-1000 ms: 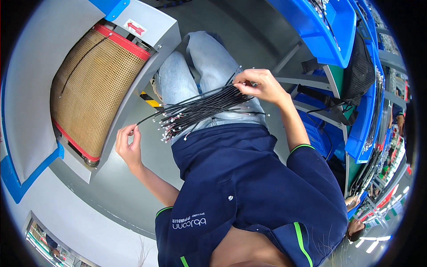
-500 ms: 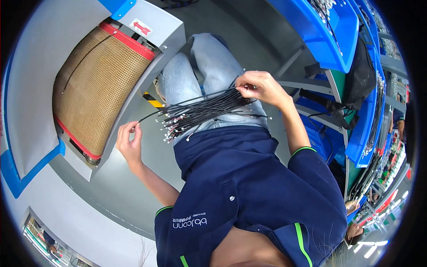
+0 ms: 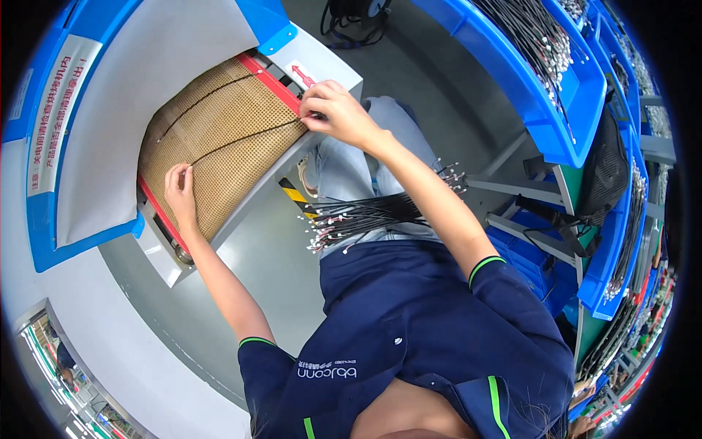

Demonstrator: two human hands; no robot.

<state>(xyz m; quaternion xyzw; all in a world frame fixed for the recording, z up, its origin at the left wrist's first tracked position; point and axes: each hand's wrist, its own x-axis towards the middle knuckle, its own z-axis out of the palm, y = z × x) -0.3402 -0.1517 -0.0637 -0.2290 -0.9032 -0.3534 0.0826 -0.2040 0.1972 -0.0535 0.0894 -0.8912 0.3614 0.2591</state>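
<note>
Stretched between my two hands is a thin black cable [image 3: 245, 140], just over or on the tan mesh conveyor belt [image 3: 219, 110]. My left hand [image 3: 180, 192] pinches its near-left end above the belt. At the red right edge of the belt, my right hand [image 3: 338, 113] pinches the other end. A second black cable [image 3: 208, 99] lies on the belt farther in, roughly parallel to the first. Across my lap rests a bundle of black cables [image 3: 380, 212] with small white connectors at their ends; neither hand touches it.
The belt sits in a grey machine housing [image 3: 322, 62] with blue trim, marked by a red arrow. Blue bins [image 3: 537, 110] of similar cables stand on the right. A black bag [image 3: 607, 175] hangs beside them. A dark coiled cord [image 3: 355, 22] is on the floor beyond.
Both hands have moved from over my lap, carrying one cable leftward and away to the conveyor belt. The view has shifted, bringing more of the machine into sight.
</note>
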